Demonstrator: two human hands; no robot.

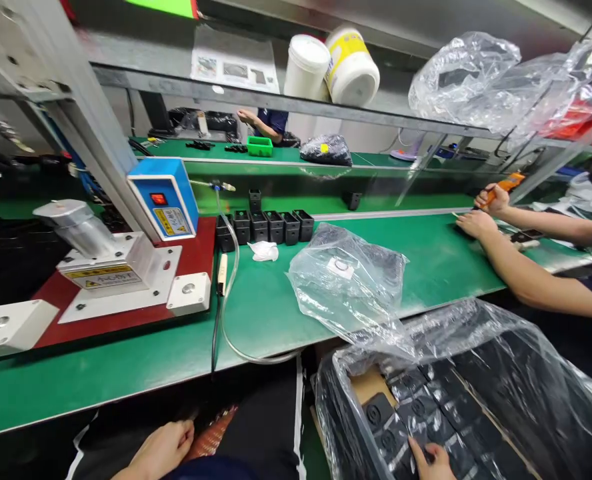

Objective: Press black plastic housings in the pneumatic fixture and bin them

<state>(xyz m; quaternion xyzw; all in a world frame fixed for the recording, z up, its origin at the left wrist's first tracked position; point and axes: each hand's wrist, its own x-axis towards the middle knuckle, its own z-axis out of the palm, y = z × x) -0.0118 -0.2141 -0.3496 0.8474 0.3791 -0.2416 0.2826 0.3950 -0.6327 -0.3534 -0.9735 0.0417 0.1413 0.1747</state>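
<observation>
Your left hand (163,448) sits low at 7 o'clock on your lap, fingers curled loosely, nothing in them. At 9 o'clock stands one press fixture (121,267) on a red base, with one blue control box (163,198) at its column. Just right of it, a row of about six black housings (263,227) runs left-right along the green bench (271,307), open tops up, with one white rag (265,251) in front. At centre lies one crumpled clear bag (349,283) — free bench lies between it and the press, front edge unobstructed.

Your right hand (430,463) is at 5 o'clock inside the bag-lined carton (476,393), fingertips on a black part (416,447); grip is cut off by the frame edge, cannot tell. The parts in the carton lie flat in rows running diagonally toward 1 o'clock. At 2 o'clock a co-worker's two hands (481,213) rest on the bench — one holds an orange tool (509,182).
</observation>
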